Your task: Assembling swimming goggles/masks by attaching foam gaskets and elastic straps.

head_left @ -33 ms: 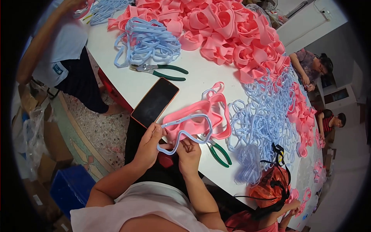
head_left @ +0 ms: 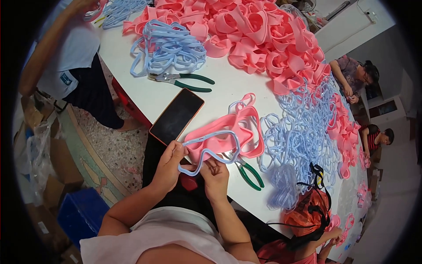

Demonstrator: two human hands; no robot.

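Both my hands hold a light-blue goggle-shaped frame (head_left: 238,144), a thin bent loop, over the table's near edge. My left hand (head_left: 167,169) pinches its left end between thumb and fingers. My right hand (head_left: 215,178) is closed on its lower edge, with the fingertips partly hidden. Just beyond the frame lie soft pink goggle-shaped pieces (head_left: 250,118) with a pale loop among them. Green-handled pliers (head_left: 251,177) rest to the right of my right hand, their jaws partly covered. A dark phone (head_left: 178,115) in an orange-edged case lies beyond my left hand.
A second pair of green-handled pliers (head_left: 193,82) lies by a stack of blue frames (head_left: 169,48). Pink pieces (head_left: 263,35) and tangled blue loops (head_left: 299,127) are heaped across the white table (head_left: 233,81). A red bag (head_left: 307,211) sits right; co-workers are around.
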